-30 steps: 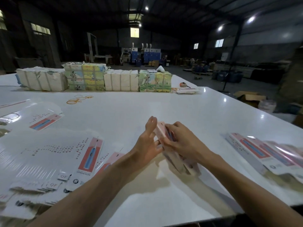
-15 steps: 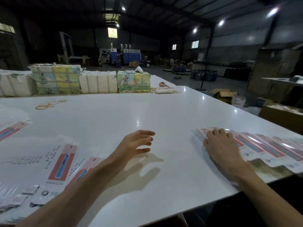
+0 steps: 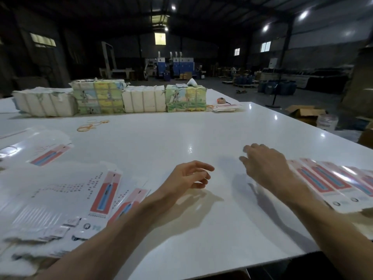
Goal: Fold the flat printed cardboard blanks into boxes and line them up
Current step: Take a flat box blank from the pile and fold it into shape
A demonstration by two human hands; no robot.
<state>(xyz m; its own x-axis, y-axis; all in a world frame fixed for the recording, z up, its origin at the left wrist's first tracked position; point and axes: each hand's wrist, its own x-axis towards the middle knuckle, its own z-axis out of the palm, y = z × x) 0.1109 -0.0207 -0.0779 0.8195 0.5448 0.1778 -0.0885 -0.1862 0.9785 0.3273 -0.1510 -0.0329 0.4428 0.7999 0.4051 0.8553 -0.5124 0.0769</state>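
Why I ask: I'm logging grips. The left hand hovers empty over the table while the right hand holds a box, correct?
No. The head view shows the right hand holding nothing, beside the boxes. The left hand does hover empty over the table.

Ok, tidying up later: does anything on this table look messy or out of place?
The flat blanks at the left lie fanned and skewed, not squared up. Loose rubber bands are scattered beyond them. The folded boxes at the right form an even row.
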